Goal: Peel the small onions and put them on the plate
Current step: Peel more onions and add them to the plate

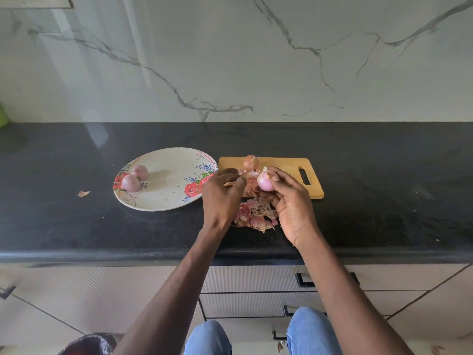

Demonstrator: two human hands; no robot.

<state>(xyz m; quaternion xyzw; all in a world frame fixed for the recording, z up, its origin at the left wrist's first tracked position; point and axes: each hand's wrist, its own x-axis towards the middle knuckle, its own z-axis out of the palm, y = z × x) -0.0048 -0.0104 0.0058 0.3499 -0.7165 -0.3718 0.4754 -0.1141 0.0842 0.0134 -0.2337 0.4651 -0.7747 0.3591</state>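
Onion (pixel 265 182) pale pink, glossy, nearly peeled, gripped by right hand (pixel 291 208); left hand (pixel 222 193) fingers pinching skin scrap (pixel 229 183).

Left hand (pixel 222 192): back turned up, fingers curled inward, tips pinching a thin scrap of papery skin; forearm bare, reaching in from lower left. Right hand (pixel 290 201): palm turned leftward, thumb and fingers wrapped round a small pale pink peeled onion (pixel 265 182); forearm bare, rising from lower right.
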